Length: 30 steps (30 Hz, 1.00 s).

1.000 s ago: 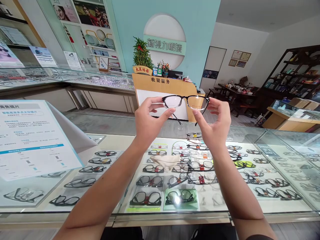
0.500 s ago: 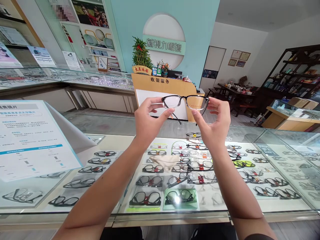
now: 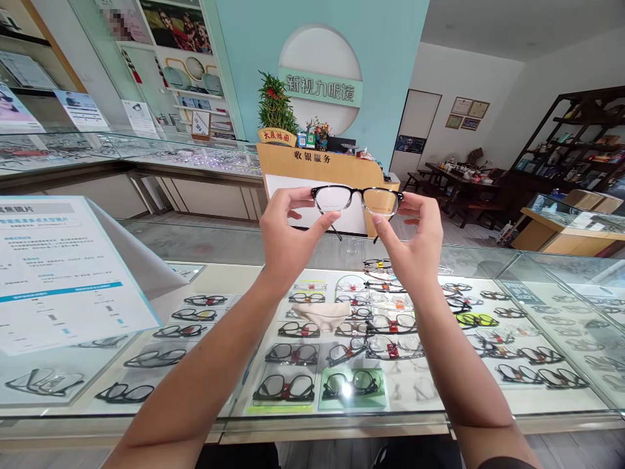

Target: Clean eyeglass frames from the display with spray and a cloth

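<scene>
A pair of eyeglasses (image 3: 358, 191) with a black upper rim, clear lower rim and clear lenses is held up in front of me, above the glass counter. My left hand (image 3: 288, 228) pinches its left end, thumb below the lens and fingers behind the frame. At the other end my right hand (image 3: 415, 231) grips it the same way, thumb near the lower rim of the right lens. The temples are unfolded and point downward and away, partly hidden by the lenses and hands. Faint lettering shows on the lenses.
Below my arms lies a glass display counter (image 3: 342, 420) holding rows of eyeglasses (image 3: 284, 387). A printed sign (image 3: 63, 273) stands on it at left, and a beige cloth (image 3: 325, 317) lies near its middle. Beyond is a wooden cashier desk (image 3: 322, 163) with a plant (image 3: 275, 104).
Both hands have shifted the eyeglasses slightly left and tilted them, so the temples show less below the lenses. The right hand has moved a little left. The grip is unchanged.
</scene>
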Motion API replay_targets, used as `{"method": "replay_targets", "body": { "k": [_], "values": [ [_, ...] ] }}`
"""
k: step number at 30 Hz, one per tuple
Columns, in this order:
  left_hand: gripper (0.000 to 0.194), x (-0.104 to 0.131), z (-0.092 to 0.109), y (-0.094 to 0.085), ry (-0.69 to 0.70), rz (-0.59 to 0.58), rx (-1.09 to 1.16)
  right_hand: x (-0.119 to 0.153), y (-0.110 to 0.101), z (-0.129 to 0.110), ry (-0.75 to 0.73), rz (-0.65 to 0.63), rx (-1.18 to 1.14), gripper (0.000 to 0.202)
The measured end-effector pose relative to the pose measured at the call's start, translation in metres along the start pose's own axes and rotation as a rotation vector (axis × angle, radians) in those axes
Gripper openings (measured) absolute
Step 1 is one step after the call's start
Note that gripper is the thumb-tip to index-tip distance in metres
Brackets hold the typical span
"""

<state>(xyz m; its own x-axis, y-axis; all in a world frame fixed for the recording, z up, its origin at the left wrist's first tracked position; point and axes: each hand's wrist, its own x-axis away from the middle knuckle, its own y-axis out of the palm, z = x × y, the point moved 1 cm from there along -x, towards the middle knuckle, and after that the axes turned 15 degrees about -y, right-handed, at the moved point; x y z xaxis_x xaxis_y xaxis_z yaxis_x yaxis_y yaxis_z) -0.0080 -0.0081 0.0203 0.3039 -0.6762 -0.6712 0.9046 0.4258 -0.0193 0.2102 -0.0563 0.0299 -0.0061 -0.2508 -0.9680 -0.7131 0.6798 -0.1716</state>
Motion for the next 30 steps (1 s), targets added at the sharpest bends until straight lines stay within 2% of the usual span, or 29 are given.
{"method": "replay_targets", "body": {
  "k": [8,22,30],
  "values": [
    [0.049,0.0035,0.0059,-0.0027,0.1,0.085,-0.081,0.0026,0.0025,0.0016,0.068,-0.073,-0.038,0.044],
    [0.054,0.0007,0.0022,-0.0022,0.233,0.127,-0.042,0.0029,0.0051,0.0005,0.075,-0.083,-0.053,0.039],
    [0.064,0.0011,-0.0019,-0.0036,0.349,0.121,-0.052,0.0035,0.0087,0.0016,0.103,-0.082,-0.09,0.042]
  ]
}}
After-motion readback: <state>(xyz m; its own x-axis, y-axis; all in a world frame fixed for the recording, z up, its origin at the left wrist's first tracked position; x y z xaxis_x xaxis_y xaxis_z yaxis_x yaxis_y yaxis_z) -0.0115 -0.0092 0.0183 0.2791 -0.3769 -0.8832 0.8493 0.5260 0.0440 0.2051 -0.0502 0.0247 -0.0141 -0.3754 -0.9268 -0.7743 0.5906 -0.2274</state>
